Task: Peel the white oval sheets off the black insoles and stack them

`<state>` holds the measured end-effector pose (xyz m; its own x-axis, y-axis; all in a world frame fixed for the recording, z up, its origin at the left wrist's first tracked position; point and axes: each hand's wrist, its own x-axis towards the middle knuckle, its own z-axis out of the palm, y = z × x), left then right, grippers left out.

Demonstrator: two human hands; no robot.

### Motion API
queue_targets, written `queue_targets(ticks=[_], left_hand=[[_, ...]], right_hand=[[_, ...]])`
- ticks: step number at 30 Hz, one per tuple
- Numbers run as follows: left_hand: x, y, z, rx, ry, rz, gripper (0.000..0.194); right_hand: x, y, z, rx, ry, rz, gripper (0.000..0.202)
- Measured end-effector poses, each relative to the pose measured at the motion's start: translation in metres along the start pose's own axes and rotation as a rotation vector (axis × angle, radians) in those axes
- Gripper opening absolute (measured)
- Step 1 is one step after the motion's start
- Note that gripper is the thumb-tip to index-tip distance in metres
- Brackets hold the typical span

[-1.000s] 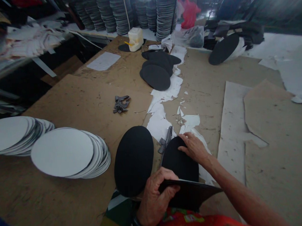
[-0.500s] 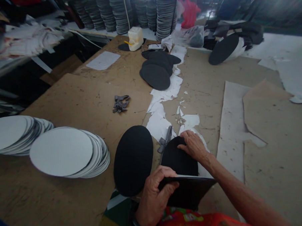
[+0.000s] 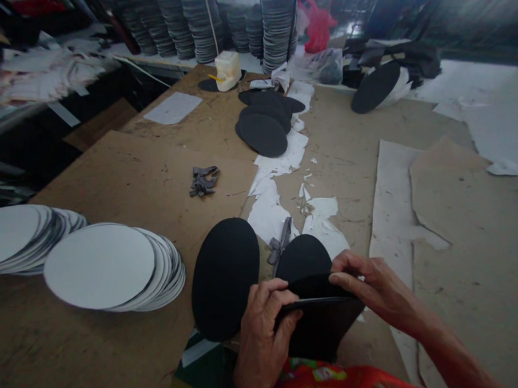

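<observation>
My left hand (image 3: 267,334) grips the near black panel (image 3: 320,328) by its upper left edge, thumb in front and fingers behind. It is tilted up close to my body. My right hand (image 3: 372,283) pinches the edge of a black oval piece (image 3: 314,284) just behind that panel. Its lower part is hidden by the panel. Beyond it a black oval (image 3: 303,255) shows on the table, partly covered. To the left lies a larger black oval (image 3: 226,278), flat and apart from both hands.
White ovals (image 3: 99,267) stand in leaning stacks at left. Grey scraps (image 3: 204,181) and torn white paper (image 3: 270,208) litter the table. Further back are several dark ovals (image 3: 262,134), a white plastic container (image 3: 228,69) and tall stacks (image 3: 280,27). Pale sheets (image 3: 391,211) lie right.
My right hand has moved back toward me from the flat black oval, and now pinches a black piece's edge behind the panel. My left hand keeps its grip. The view shifted slightly.
</observation>
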<state>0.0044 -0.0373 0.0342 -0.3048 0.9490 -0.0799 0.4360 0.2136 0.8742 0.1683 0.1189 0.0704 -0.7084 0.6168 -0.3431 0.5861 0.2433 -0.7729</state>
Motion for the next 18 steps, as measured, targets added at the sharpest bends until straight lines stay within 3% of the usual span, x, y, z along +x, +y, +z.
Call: queue_targets(ticks=[3, 5, 7, 9, 11, 12, 15, 18], left_hand=[[-0.002, -0.004, 0.001, -0.048, 0.045, 0.006, 0.023], [-0.001, -0.006, 0.001, -0.144, -0.002, -0.019, 0.038], [0.002, -0.007, 0.002, -0.200, -0.096, -0.003, 0.032], [0.004, -0.006, 0.002, -0.218, -0.151, 0.057, 0.013], [0.005, -0.005, 0.002, -0.221, -0.159, 0.095, 0.006], [0.005, -0.005, 0.002, -0.223, -0.153, 0.101, 0.006], [0.004, -0.005, 0.002, -0.227, -0.146, 0.107, 0.007], [0.005, -0.006, 0.002, -0.229, -0.133, 0.099, 0.006]], right_hand=[[-0.009, -0.009, -0.003, 0.070, -0.066, 0.002, 0.022], [-0.008, -0.005, -0.002, 0.151, -0.124, -0.016, 0.024], [0.002, 0.007, 0.001, 0.253, -0.144, -0.031, 0.032], [0.021, 0.026, 0.009, 0.226, -0.037, -0.019, 0.037], [0.045, 0.048, 0.022, -0.061, 0.136, -0.012, 0.028], [0.056, 0.057, 0.030, -0.234, 0.164, -0.037, 0.028], [0.079, 0.076, 0.051, -0.617, 0.120, -0.078, 0.043], [0.088, 0.081, 0.061, -0.713, 0.092, -0.058, 0.048]])
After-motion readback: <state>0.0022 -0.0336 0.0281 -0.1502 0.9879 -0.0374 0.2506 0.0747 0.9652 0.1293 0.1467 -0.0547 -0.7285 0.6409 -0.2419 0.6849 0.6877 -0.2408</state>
